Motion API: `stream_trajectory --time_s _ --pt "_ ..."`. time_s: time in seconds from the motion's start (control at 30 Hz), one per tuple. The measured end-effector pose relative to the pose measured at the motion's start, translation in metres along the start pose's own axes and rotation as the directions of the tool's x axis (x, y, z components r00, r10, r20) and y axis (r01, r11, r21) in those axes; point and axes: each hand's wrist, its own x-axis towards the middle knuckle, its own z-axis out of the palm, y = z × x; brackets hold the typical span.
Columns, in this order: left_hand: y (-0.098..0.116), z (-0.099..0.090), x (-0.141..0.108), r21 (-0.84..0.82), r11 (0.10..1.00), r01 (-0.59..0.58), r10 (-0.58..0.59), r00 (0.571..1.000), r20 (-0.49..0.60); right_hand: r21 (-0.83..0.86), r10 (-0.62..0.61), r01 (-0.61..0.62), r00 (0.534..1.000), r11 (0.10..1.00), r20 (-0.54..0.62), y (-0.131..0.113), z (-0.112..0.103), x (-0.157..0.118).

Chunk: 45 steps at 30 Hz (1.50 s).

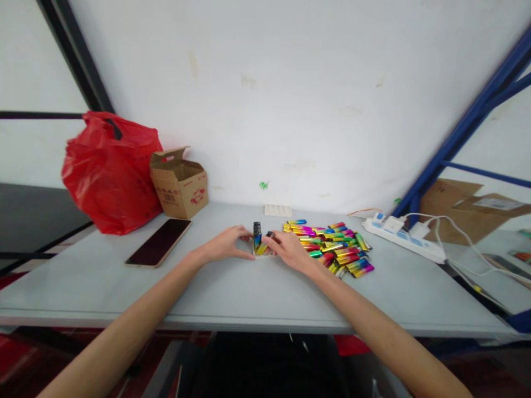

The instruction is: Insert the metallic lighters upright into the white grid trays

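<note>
A short row of upright lighters (257,236) with black tops and shiny coloured bodies stands in a pale tray (261,255) at the middle of the table. My right hand (288,249) grips a yellowish lighter (263,249), tilted, right beside that row. Around the row's left side my left hand (230,243) is held with thumb and fingers apart, holding nothing. To the right of my right hand lies a loose heap of metallic rainbow lighters (332,243). My right fingers partly hide the tray.
At the back left stand a red plastic bag (112,171) and an open cardboard box (182,188). A phone (159,243) lies before them. A white slotted tray (277,210) sits by the wall. On the right are a power strip (402,239) with cables and cartons (452,210).
</note>
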Motion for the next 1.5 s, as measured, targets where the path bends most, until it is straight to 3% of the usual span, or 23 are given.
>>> stream_trajectory --time_s 0.23,0.37,0.47,0.57,0.67,0.83,1.0,1.13,1.5 --pt "0.0 0.001 0.0 0.005 1.0 0.02 -0.02 1.0 -0.002 -0.179 -0.138 0.15 0.987 0.972 0.083 0.003 0.006 0.002" --pt "0.003 -0.001 0.0 0.018 0.999 0.027 -0.027 1.0 0.008 -0.304 -0.144 0.157 0.987 0.94 0.067 0.0 0.013 0.005" --pt "0.005 -0.002 -0.001 0.029 0.999 0.015 -0.016 1.0 0.016 -0.291 -0.148 0.174 0.983 0.941 0.11 -0.002 0.012 0.006" --pt "0.004 -0.003 -0.001 0.03 0.999 0.024 -0.025 0.999 0.022 -0.278 -0.153 0.178 0.982 0.944 0.109 0.002 -0.002 0.005" --pt "0.005 -0.003 -0.001 0.027 0.999 0.038 -0.039 0.999 0.022 -0.346 -0.107 0.093 0.994 0.934 -0.021 0.022 -0.031 0.003" --pt "0.012 0.001 0.0 0.086 0.995 0.046 -0.046 0.999 0.0 -0.448 0.029 -0.113 0.982 0.887 -0.189 0.084 -0.083 -0.007" --pt "0.021 0.01 0.002 0.182 0.982 0.054 -0.043 0.997 -0.064 -0.439 0.083 -0.133 0.988 0.889 -0.132 0.122 -0.093 -0.004" --pt "0.023 0.011 0.002 0.167 0.984 0.061 -0.051 0.997 -0.064 -0.394 0.133 -0.126 0.991 0.91 -0.01 0.119 -0.082 0.01" --pt "0.016 0.004 0.002 0.134 0.991 0.023 -0.022 1.0 -0.003 -0.275 0.172 -0.147 0.983 0.95 0.069 0.103 -0.096 -0.001"
